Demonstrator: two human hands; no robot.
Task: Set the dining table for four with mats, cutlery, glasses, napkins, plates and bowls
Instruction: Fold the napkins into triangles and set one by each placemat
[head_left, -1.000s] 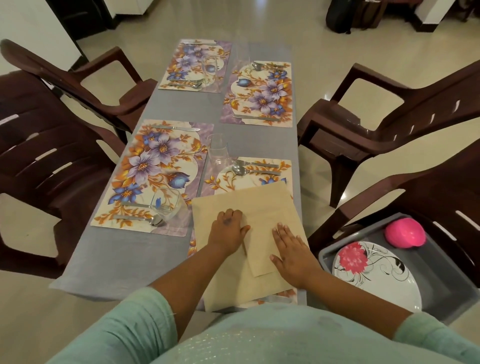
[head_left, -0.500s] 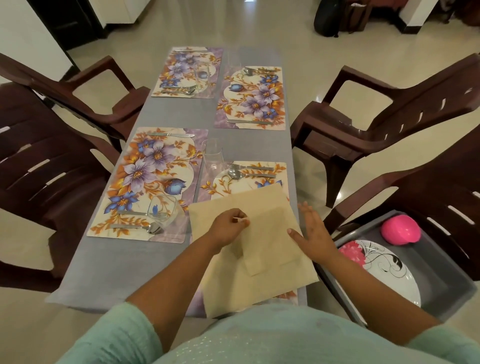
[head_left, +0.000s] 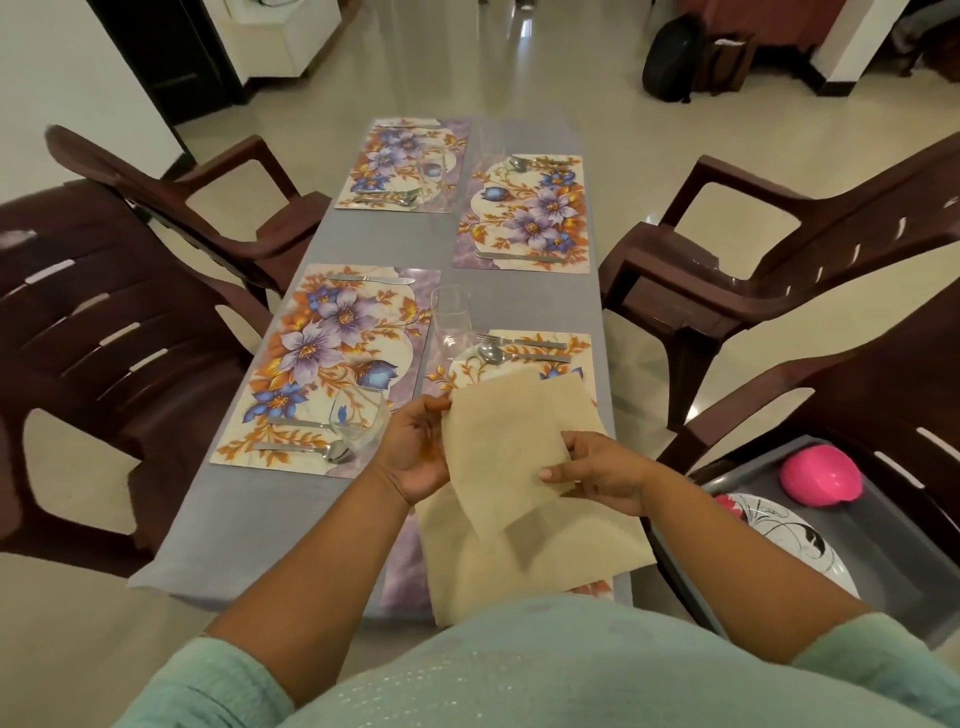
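Note:
I hold a folded beige napkin (head_left: 511, 447) lifted above the near right mat (head_left: 574, 345). My left hand (head_left: 415, 452) pinches its upper left edge and my right hand (head_left: 597, 475) pinches its right side. More beige napkins (head_left: 540, 566) lie flat beneath, at the table's near edge. Floral mats sit at near left (head_left: 322, 358), far left (head_left: 400, 161) and far right (head_left: 524, 218), each with cutlery. A clear glass (head_left: 451, 325) stands between the near mats; another glass (head_left: 358, 423) sits on the near left mat.
A grey tub (head_left: 898, 525) on the chair at my right holds a floral white plate (head_left: 795, 540) and a pink bowl (head_left: 821, 478) turned upside down. Brown plastic chairs (head_left: 104, 332) flank the grey table (head_left: 249, 519) on both sides. A dark bag (head_left: 670, 57) stands on the far floor.
Both hands had been pressing the folded napkin flat on the pile; now they have picked it up and hold it raised above the mat.

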